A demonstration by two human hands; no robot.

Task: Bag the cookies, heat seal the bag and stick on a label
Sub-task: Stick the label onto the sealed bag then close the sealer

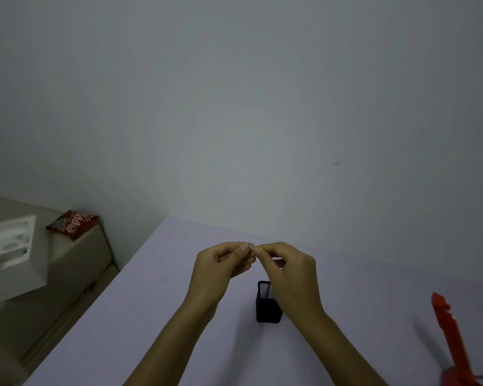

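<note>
My left hand (221, 267) and my right hand (290, 270) are raised together above the pale purple table (156, 316). Their thumbs and forefingers meet and pinch one tiny whitish piece, likely a label (253, 247). It is too small to read. Below my right hand stands a black mesh holder (267, 303), partly hidden by that wrist. A red heat sealer (448, 330) rises with its arm lifted at the table's right edge. No cookies or clear bag show in this view.
Left of the table is a beige cabinet (76, 263) carrying a red snack packet (72, 223) and a white moulded box (9, 254). A plain grey wall (234, 107) fills the upper view behind the table.
</note>
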